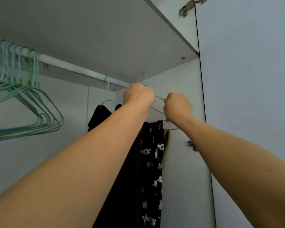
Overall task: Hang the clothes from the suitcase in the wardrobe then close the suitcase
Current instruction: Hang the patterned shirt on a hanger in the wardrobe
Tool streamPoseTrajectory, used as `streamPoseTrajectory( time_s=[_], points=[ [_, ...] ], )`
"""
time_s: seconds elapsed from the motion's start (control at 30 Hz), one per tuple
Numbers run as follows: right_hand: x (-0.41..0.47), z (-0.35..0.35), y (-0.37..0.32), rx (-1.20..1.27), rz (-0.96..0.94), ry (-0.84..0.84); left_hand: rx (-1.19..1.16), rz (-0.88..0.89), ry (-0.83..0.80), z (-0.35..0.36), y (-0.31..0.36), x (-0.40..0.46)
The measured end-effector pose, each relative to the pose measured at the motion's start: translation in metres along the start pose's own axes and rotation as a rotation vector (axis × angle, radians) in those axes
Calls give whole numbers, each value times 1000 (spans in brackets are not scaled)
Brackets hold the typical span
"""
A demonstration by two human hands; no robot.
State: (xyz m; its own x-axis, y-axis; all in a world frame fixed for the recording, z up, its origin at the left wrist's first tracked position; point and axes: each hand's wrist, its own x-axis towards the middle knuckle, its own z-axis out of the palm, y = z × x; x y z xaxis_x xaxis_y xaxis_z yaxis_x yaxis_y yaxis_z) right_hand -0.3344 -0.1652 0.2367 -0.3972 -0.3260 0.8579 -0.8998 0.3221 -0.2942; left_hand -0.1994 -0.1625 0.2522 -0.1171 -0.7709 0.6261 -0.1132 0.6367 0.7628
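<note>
Both my arms reach up into the wardrobe. My left hand (138, 95) is closed around the neck of a pale green hanger (142, 78), whose hook rises just above the silver rail (76, 67). My right hand (177, 106) grips the same hanger's right shoulder wire. A dark floral garment (152, 162) hangs down from this hanger, partly behind my left forearm. To its left a black garment (99, 116) hangs from another green hanger (107, 89) on the rail. The suitcase is out of view.
Several empty green hangers (23, 102) bunch at the rail's left end. A shelf (105, 38) sits close above the rail. The wardrobe's side wall (184, 170) and an open door (247, 96) with hinges stand on the right.
</note>
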Motion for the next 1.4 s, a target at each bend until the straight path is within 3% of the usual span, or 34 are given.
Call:
streamPoseTrajectory(
  time_s=[0.2,0.37,0.63,0.83,1.13,1.23,1.4],
  points=[
    [7,21,-7,37,41,-40,269,115,285,-14,-30,20],
    [4,33,-10,-6,-5,-41,110,-146,106,0,-52,36],
    [-6,51,11,-16,63,-97,50,-64,16,13,-70,38],
    [-18,47,27,-43,-8,-113,117,-36,79,17,-78,23],
    [-81,18,67,25,-25,12,359,348,238,47,-89,-19],
    [-125,-3,93,24,-12,-43,379,444,157,75,-89,-67],
    [-229,-65,149,-4,1,-182,273,391,-154,135,-88,-194]
  ],
)
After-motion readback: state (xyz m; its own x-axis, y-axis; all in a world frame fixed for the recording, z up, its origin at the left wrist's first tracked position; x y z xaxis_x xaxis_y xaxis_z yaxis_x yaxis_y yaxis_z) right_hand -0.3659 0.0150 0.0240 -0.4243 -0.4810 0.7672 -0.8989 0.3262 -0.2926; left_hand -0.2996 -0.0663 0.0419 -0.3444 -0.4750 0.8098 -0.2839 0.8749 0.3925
